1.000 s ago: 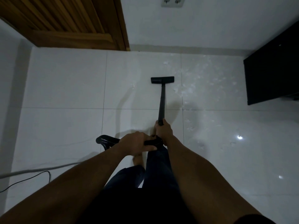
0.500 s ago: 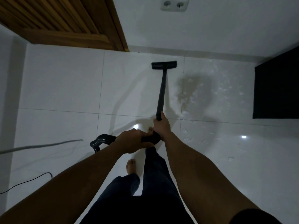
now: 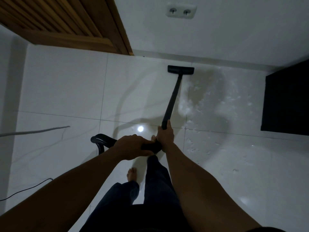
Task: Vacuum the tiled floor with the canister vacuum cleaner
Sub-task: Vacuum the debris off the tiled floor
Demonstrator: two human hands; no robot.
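The black vacuum wand slants up from my hands to its flat floor nozzle, which rests on the white tiled floor close to the far wall. My right hand is wrapped around the lower end of the wand. My left hand grips the curved black handle just behind it. The black ribbed hose loops off to the left from the handle. White dust specks lie scattered on the tiles right of the wand. The canister is out of view.
A wooden slatted door fills the top left; a double wall socket sits above the nozzle. Dark furniture stands at the right. A grey cord and a thin black cable lie at left. My bare foot is below the handle.
The nozzle has slid forward across the tile, from mid-floor to near the far wall. My view and body have shifted forward with it; both hands keep their grip.
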